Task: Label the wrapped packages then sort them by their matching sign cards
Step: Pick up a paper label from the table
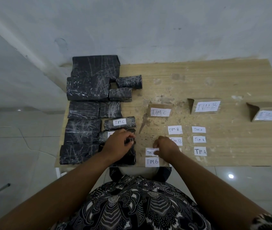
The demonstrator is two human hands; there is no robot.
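Observation:
Several black wrapped packages (85, 87) lie in rows on the left part of the wooden table (215, 77). One small package (119, 123) bears a white TIM C label. My left hand (117, 145) rests curled on a black package (128, 156) at the front edge, half covering another labelled package (105, 135). My right hand (166, 146) pinches the edge of a white label (149, 152) lying on the table, above a TIM B label (152, 162). Three cardboard sign cards stand behind: TIM C (160, 112), TIM B (206, 106), and a third (269, 115).
Loose white labels lie in two columns on the table: TIM B (174, 129) and TIM A (198, 129), with more below them. The table stands against a white wall (132, 30). Tiled floor (15, 146) surrounds it.

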